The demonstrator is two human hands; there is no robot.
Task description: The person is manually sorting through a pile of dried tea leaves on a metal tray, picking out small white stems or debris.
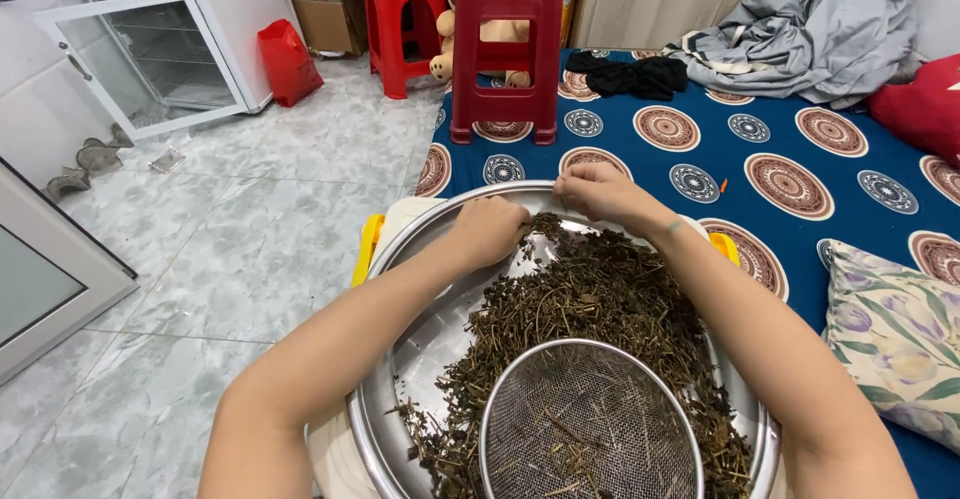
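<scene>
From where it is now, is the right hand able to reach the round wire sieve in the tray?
Probably yes. The right hand is at the far rim of the metal tray, and the sieve lies uncovered on the dried herbs, nearer the body; nothing blocks the way.

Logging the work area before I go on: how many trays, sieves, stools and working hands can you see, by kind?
Round metal tray with dried herbs: 1
Wire mesh sieve: 1
Red plastic stools: 2
Hands: 2, left hand and right hand, both at the herbs on the tray's far side
Total: 6
</scene>
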